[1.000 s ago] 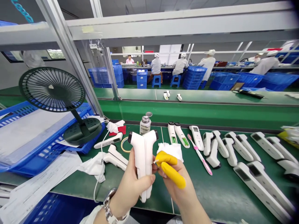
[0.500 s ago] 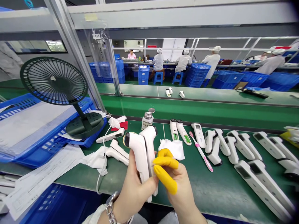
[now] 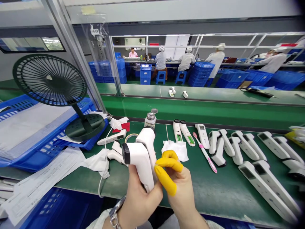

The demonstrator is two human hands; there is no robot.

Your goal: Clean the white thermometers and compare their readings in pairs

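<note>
My left hand (image 3: 143,203) is wrapped around two white forehead thermometers held side by side, the nearer thermometer (image 3: 140,160) with its black tip to the left and the other thermometer (image 3: 146,139) just behind it. Yellow finger cots cover the thumb and fingertips of my right hand (image 3: 179,183). Its thumb and index finger are pinched together against the right side of the rear thermometer; whatever lies between them is too small to make out. Behind the right fingers is a crumpled white cloth (image 3: 176,151).
A metal-topped bottle (image 3: 150,119) stands behind the thermometers. To the right lie a pink toothbrush (image 3: 205,153) and several more thermometers (image 3: 264,190). At left are a dark fan (image 3: 50,81), a blue basket (image 3: 35,160) and paper sheets (image 3: 45,181). Several people work at a far bench.
The two thermometers have tipped so their heads face more toward me and sit slightly lower left. My right hand keeps its pinch beside them. The view has shifted slightly.
</note>
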